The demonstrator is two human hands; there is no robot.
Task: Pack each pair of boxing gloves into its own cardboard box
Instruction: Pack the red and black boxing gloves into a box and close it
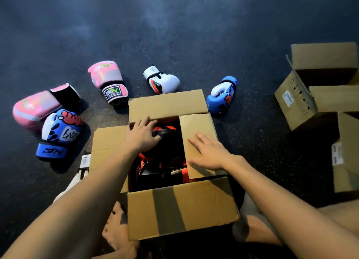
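The black and orange gloves (161,161) are lying inside the open box (180,206). The left hand (142,135) is pressing on the top glove with its fingers loosely extended. The right hand (208,153) is lying flat, fingers spread, on the right flap (196,126). The gloves are probably needing a push below the rim before that flap and the far flap (167,105) are folded.

Just one camera going here, riding on the person's head and pointing forward and steeply down at the dark floor (174,35). It's sitting close over the open cardboard box (180,210), with the left hand (142,134) and right hand (208,153) reaching in from the bottom edge, and the wide lens is bowing the spare boxes (295,103) at the right.
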